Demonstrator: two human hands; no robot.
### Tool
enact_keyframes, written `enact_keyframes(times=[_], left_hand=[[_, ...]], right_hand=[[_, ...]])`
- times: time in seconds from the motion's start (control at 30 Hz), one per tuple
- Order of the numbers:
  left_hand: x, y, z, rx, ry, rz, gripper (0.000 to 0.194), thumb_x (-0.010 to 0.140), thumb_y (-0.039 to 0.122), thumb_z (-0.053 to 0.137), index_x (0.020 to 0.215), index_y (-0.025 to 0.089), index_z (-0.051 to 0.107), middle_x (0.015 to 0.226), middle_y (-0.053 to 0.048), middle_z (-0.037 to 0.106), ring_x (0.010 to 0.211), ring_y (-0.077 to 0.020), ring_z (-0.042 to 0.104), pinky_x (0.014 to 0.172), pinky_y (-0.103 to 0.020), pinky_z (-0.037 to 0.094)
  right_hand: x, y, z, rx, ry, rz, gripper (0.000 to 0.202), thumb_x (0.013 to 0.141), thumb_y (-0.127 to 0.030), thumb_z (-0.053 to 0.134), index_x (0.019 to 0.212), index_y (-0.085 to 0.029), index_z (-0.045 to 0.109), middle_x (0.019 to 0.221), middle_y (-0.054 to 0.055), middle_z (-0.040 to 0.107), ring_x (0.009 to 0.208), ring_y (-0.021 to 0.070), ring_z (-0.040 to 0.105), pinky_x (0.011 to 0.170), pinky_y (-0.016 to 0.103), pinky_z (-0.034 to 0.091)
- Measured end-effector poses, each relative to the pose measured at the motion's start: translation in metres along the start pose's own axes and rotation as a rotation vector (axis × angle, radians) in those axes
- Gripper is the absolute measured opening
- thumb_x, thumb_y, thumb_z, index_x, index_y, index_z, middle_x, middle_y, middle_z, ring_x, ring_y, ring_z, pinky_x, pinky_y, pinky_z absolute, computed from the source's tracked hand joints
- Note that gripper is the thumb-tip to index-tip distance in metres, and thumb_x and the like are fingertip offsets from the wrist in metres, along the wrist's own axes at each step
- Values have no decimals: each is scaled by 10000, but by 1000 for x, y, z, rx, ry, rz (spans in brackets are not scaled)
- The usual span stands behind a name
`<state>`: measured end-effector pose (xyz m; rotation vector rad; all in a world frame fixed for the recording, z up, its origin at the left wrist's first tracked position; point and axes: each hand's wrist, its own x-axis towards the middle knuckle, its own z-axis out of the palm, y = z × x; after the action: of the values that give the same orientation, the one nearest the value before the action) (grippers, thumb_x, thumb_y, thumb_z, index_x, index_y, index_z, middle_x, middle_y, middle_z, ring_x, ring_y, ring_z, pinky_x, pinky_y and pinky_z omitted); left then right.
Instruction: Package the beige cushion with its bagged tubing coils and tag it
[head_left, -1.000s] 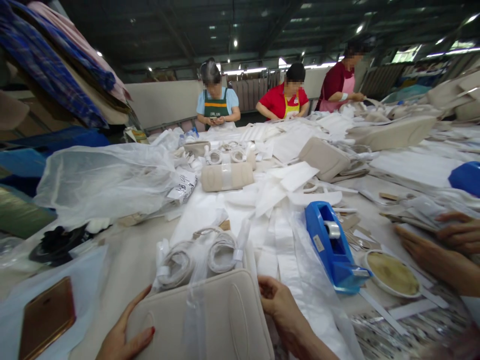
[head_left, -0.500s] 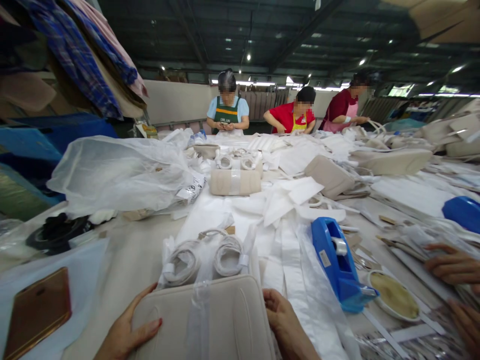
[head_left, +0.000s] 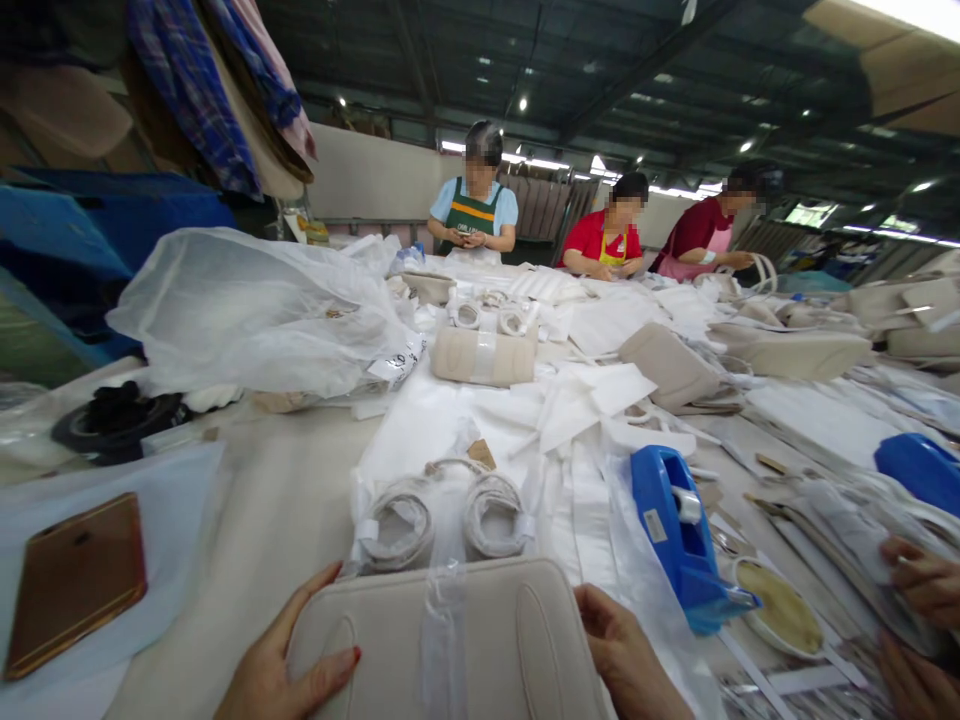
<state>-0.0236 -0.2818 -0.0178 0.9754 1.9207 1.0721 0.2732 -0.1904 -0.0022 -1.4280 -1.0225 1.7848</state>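
Low in the head view, a beige handbag [head_left: 491, 640] is held between both my hands. My left hand [head_left: 289, 660] grips its left side, thumb on the front face and fingers behind the edge. My right hand [head_left: 626, 650] is closed around the right edge, its fingertips partly hidden by the bag. A strip of clear tape [head_left: 444, 640] runs down the front over a white wrap. Above the top edge, two coiled straps [head_left: 394, 527] wrapped with white bands stand side by side. A small brown tag [head_left: 481, 454] lies just beyond them.
A blue tape dispenser [head_left: 675, 535] stands to the right, beside a bowl of yellowish paste [head_left: 780, 605]. A co-worker's hands [head_left: 926, 590] are at the right edge. At left lies a phone [head_left: 79, 580]. Another taped bag [head_left: 484, 357] and a plastic bag [head_left: 255, 310] lie ahead.
The view has tilted and shifted, so the bag and my hands appear slightly further right. My grip on the bag stays the same. The co-worker's hands at right have changed position.
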Motion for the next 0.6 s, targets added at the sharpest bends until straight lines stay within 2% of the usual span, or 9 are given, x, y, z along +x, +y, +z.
enact_keyframes(times=[0.1, 0.17, 0.2, 0.27, 0.37, 0.43, 0.47, 0.5, 0.6], left_hand=[[14, -13, -18, 24, -58, 20, 698, 616, 527, 646, 1205, 197, 470, 1097, -44, 643, 1020, -278, 597, 893, -346, 505], [17, -21, -24, 91, -91, 56, 751, 682, 531, 596, 1302, 173, 371, 1216, -87, 578, 1073, -279, 571, 920, -381, 486], [16, -22, -25, 176, -66, 122, 759, 727, 522, 561, 1347, 167, 307, 1291, -112, 516, 1122, -286, 537, 936, -411, 471], [10, -20, -18, 449, 56, 383, 719, 807, 450, 503, 1400, 172, 207, 1414, -146, 356, 1245, -310, 409, 987, -477, 403], [-4, -1, 13, 809, 201, 981, 586, 852, 288, 442, 1391, 145, 264, 1473, -132, 234, 1342, -319, 213, 1099, -494, 194], [-12, 17, 45, 815, 175, 1342, 504, 886, 343, 343, 1314, 84, 402, 1440, -140, 309, 1325, -326, 255, 1115, -501, 97], [-15, 24, 61, 855, 126, 1436, 485, 894, 378, 353, 1281, 102, 447, 1423, -127, 347, 1307, -319, 295, 1110, -523, 72], [-16, 30, 77, 900, 93, 1488, 422, 898, 322, 374, 1262, 132, 472, 1394, -93, 404, 1282, -287, 345, 1113, -512, 76], [-17, 35, 111, 962, 94, 1518, 339, 890, 204, 416, 1211, 165, 516, 1276, -42, 542, 1190, -230, 459, 1065, -408, 263]], right_hand=[[14, 28, 7, -9, 27, -11, 259, 477, -209, 729, 589, -177, 497, 524, -44, 570, 528, 117, 542, 505, 211, 363], [23, 41, 5, -12, 37, 13, 303, 460, -212, 739, 648, -184, 504, 519, -47, 573, 496, 119, 538, 490, 216, 369], [26, 45, 2, -10, 33, 33, 339, 446, -209, 746, 687, -187, 509, 529, -45, 582, 494, 127, 547, 491, 223, 383], [30, 48, -2, -23, 10, 56, 397, 421, -193, 758, 736, -187, 516, 563, -30, 606, 525, 150, 579, 516, 241, 423], [28, 47, -5, -47, 2, 19, 373, 441, -196, 760, 730, -182, 526, 635, 11, 643, 654, 190, 631, 601, 269, 468], [24, 46, -3, -20, 20, -13, 362, 463, -225, 759, 747, -181, 540, 676, 30, 659, 712, 209, 642, 622, 280, 477], [22, 45, -2, -9, 27, -24, 361, 467, -237, 761, 753, -179, 549, 687, 37, 664, 724, 214, 643, 627, 282, 479], [21, 45, 0, -5, 32, -31, 360, 467, -244, 764, 755, -176, 558, 688, 40, 668, 724, 215, 643, 628, 283, 479], [19, 43, 2, -15, 31, -21, 339, 452, -228, 779, 713, -173, 571, 648, 37, 668, 687, 204, 642, 597, 263, 465]])
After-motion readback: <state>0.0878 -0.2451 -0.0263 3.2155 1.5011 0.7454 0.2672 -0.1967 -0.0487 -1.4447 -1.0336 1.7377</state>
